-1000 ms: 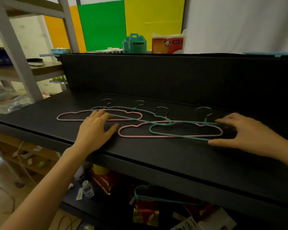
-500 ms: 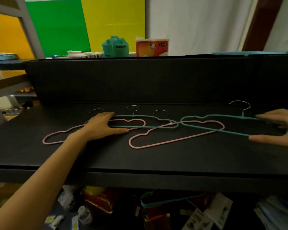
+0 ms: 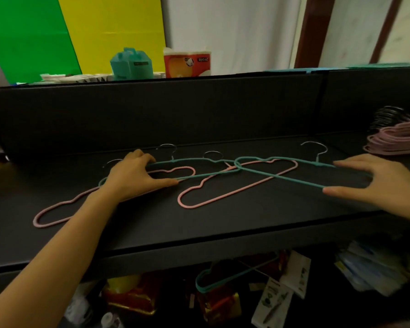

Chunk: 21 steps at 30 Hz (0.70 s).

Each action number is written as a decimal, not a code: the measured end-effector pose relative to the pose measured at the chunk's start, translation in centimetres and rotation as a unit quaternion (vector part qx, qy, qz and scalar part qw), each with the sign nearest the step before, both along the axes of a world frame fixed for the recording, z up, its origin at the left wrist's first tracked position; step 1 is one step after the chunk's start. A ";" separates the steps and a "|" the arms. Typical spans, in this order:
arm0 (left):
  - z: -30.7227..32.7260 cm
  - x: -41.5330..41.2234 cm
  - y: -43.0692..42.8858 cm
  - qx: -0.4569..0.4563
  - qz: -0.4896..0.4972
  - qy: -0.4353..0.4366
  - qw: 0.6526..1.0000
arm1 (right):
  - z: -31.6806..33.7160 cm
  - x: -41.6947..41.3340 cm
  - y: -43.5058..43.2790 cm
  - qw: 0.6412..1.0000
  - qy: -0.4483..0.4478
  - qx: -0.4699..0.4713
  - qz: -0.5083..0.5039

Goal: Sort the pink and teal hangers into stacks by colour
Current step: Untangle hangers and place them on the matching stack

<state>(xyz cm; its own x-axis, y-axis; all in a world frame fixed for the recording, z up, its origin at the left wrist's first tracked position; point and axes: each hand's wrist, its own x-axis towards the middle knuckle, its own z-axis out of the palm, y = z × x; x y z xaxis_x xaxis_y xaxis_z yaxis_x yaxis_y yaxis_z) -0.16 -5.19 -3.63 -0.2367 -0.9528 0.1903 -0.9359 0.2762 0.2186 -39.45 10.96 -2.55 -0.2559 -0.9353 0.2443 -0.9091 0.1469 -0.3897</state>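
On the black shelf (image 3: 223, 223), four wire hangers in an overlapping row, hooks to the far side.

Farthest left, the left pink hanger (image 3: 175, 167), its middle hidden under the forearm, its left end near the front edge. Across its right end, the left teal hanger (image 3: 208, 174). Next to the right, the right pink hanger (image 3: 234, 191), tilted, left end nearer than right. Over that one's right part, the right teal hanger (image 3: 294, 180), its left tip touching or just overlapping the left teal hanger's right tip.

Left hand (image 3: 133, 176) over the left teal hanger: fingers bent over the far bar, thumb laid along the near bar, the wire held between them.

Right hand (image 3: 374, 183) at the right end of the right teal hanger: fingers straight and spread, fingertips touching the far bar beside the hook, thumb tip against the near bar. No curl round the wire.

At the far right of the shelf, a pink stack (image 3: 398, 140) of hangers, well apart from the row.

Below the shelf, among clutter, lower teal hangers (image 3: 242, 273).

Behind the back wall, a teal carton (image 3: 130, 65) just beside a tissue pack (image 3: 187, 65).
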 end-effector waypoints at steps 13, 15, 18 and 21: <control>2.5 -10.4 3.1 -0.137 -0.079 0.010 0.987 | -0.1 -6.7 6.3 0.997 -0.034 -0.040 -0.052; 2.8 -14.0 3.7 -0.155 -0.101 0.007 0.983 | 0.0 -9.3 8.1 0.997 -0.030 -0.043 -0.064; 3.0 -19.7 4.8 -0.155 -0.134 0.008 0.979 | 0.1 -13.8 11.0 0.994 -0.012 -0.045 -0.094; 2.9 -25.6 6.1 -0.152 -0.165 -0.001 0.975 | 0.2 -18.6 14.1 0.992 0.011 -0.044 -0.115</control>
<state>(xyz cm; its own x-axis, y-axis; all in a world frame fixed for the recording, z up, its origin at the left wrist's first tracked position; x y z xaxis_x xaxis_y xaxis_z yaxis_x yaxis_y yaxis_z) -25.78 0.86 -0.73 -0.5210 -0.7245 0.4513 -0.7854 0.6139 0.0789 -58.09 25.06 -2.32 -0.4545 -0.8270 0.3309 -0.8636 0.3180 -0.3913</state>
